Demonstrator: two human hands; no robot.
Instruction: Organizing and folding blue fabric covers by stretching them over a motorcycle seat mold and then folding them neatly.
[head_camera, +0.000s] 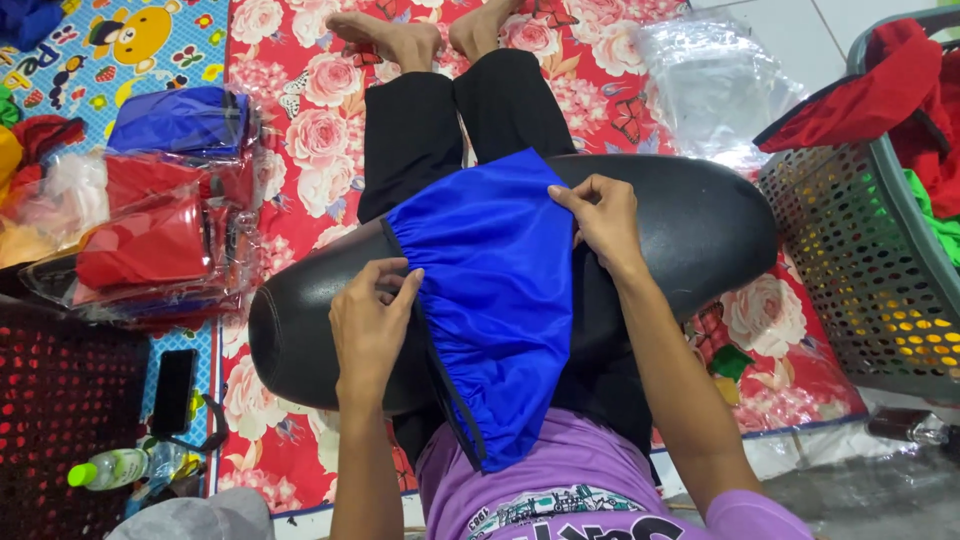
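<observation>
cover: blue fabric cover (490, 290) with black elastic hem, draped over the middle of the black seat (690, 225); its lower end hangs onto the purple shirt, underside hidden.
left hand (370, 320): at 9 o'clock of the cover, fingers pinching the gathered hem.
right hand (605, 220): at 2 o'clock, fingertips pinching the top right corner.
seat: lies across the lap, middle hidden by the cover.
bags: red and blue packed items (160, 215) at 9 o'clock; contents blurred by plastic.
basket: grey basket (870, 260) at 3 o'clock, cut off by the frame.
</observation>
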